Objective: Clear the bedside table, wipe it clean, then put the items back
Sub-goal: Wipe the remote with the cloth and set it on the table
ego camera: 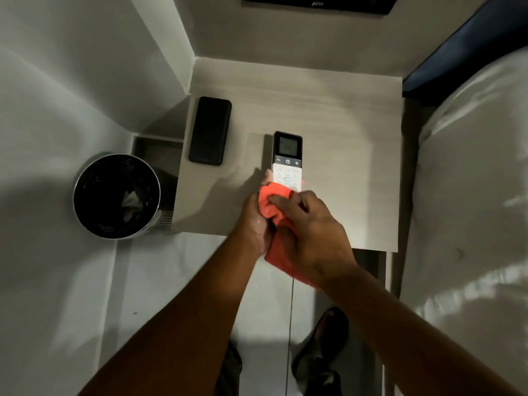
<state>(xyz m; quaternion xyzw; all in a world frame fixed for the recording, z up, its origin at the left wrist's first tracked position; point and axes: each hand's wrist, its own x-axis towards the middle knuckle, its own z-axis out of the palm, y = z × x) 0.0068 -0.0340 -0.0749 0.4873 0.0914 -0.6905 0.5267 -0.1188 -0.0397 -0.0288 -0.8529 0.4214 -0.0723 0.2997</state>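
The left hand [254, 221] grips the remote [287, 161] over the desk [343, 144]. The right hand's [311, 232] fingers [281, 200] pinch an orange cloth [271, 207] against it. A phone [210, 130] lies alongside.

both hands rub orange cloth [273, 207] on remote [287, 160].

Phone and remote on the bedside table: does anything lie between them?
No. In the head view, only bare tabletop separates the black phone from the remote. The orange cloth sits nearer the camera, in both hands.
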